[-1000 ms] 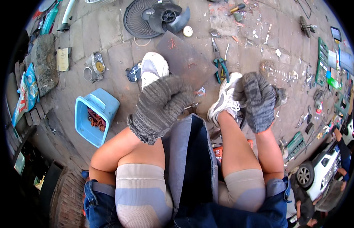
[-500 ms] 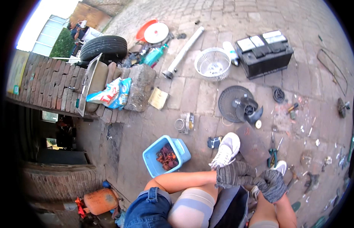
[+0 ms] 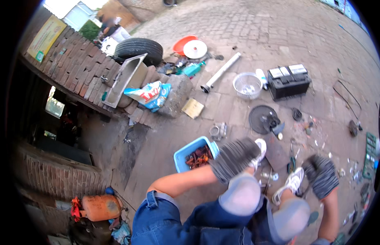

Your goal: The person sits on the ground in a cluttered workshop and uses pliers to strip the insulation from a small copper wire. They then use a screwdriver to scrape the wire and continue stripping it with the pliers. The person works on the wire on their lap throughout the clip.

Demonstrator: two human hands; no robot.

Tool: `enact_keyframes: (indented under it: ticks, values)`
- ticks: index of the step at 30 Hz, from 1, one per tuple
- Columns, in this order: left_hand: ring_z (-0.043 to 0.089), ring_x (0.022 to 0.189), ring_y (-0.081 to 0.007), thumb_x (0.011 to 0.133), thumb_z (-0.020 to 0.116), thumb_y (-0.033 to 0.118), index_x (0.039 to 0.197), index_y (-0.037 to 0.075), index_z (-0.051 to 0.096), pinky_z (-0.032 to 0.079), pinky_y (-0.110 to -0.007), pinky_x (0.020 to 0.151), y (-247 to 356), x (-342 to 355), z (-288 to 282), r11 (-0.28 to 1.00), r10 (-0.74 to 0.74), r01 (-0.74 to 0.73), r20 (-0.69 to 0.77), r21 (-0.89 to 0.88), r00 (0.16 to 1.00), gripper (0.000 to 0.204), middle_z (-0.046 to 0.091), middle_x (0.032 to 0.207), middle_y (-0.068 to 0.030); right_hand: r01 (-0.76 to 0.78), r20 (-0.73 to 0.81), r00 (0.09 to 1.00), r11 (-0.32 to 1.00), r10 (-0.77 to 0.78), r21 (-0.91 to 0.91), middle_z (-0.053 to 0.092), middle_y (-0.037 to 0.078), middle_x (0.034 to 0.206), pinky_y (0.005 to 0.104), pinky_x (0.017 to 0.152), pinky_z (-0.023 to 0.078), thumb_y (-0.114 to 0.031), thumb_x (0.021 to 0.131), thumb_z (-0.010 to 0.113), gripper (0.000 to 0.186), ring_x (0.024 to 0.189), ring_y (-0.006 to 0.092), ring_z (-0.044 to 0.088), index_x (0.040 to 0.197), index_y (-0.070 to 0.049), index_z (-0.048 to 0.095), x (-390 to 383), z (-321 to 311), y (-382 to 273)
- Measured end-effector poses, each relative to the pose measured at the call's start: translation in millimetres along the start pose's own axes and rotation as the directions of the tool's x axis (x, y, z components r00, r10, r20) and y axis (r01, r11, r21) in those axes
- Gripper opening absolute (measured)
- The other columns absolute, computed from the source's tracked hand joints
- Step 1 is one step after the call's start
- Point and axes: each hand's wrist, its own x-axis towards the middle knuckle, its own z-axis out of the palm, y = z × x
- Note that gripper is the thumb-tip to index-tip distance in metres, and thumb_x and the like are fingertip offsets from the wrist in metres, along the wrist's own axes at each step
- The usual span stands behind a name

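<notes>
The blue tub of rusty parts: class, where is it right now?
In the head view, the blue tub sits on the paving just left of the gloved left hand, below the small metal part.

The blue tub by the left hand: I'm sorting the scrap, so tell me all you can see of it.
The blue tub is a small rectangular basin, plastic by its look, light blue with a paler rim. It sits upright on the brick paving, holding a heap of rusty brown bits, too small to identify. The gloved left hand hovers just beside its right corner; contact cannot be told. A small metal part lies just beyond it.
</notes>
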Motion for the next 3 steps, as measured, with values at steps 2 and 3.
enact_keyframes:
  ticks: [2,3]
  values:
    - [0.057,0.079,-0.0241,0.075,0.061,0.007,0.106,0.009,0.06,0.046,-0.033,0.074,6.4,-31.3,-30.4,0.869,-0.357,0.292,-0.096,-0.399,0.929,0.032,0.059,0.092,-0.0089,-0.058,-0.193,0.974,0.95,0.121,0.307,0.059,0.009,0.099,0.0322,0.086,0.042,-0.019,0.071,0.072,0.044,0.092,0.021,0.055,0.106,0.0,0.055,-18.5,-27.7,-22.3]
    - [0.058,0.084,-0.0207,0.08,0.058,0.008,0.101,0.006,0.061,0.045,-0.031,0.078,11.7,-50.6,-40.6,0.8,-0.451,0.342,-0.118,-0.493,0.885,0.021,0.062,0.092,-0.0077,0.093,-0.32,0.947,0.981,-0.035,0.169,0.055,0.011,0.112,0.0336,0.092,0.039,-0.021,0.071,0.073,0.055,0.104,0.0233,0.052,0.117,0.0,0.05,-33.5,-47.0,-32.0]
